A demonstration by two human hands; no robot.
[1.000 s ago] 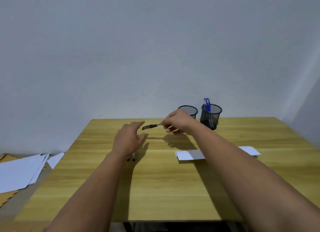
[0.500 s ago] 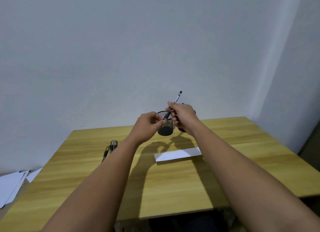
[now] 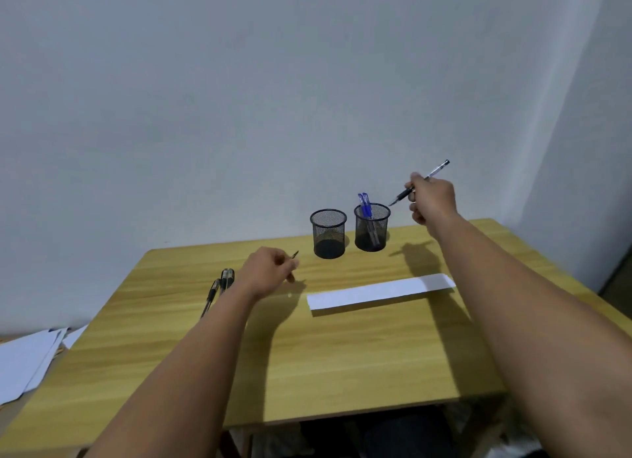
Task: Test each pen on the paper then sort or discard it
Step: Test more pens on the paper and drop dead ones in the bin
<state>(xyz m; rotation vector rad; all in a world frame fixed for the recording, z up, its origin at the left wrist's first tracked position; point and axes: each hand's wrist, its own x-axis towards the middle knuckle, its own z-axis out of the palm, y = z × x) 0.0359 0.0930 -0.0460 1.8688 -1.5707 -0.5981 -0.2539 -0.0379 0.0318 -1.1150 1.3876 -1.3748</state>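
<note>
My right hand (image 3: 431, 197) is raised above the table's far right and grips a black pen (image 3: 403, 195), uncapped, tip pointing down-left toward the right mesh cup (image 3: 371, 228). That cup holds blue pens (image 3: 364, 205). The left mesh cup (image 3: 328, 233) looks empty. My left hand (image 3: 270, 269) hovers low over the table, pinching a small dark pen cap (image 3: 294, 254). A white paper strip (image 3: 379, 291) lies between my arms. A few black pens (image 3: 220, 285) lie on the table left of my left wrist.
The wooden table (image 3: 342, 355) stands against a plain wall. Loose white sheets (image 3: 24, 362) lie on a lower surface at the left. The table's right edge runs near a wall corner.
My hands have pulled apart: the cap came off in my left hand, which dropped left toward the table. My right hand swung the pen right and up.
</note>
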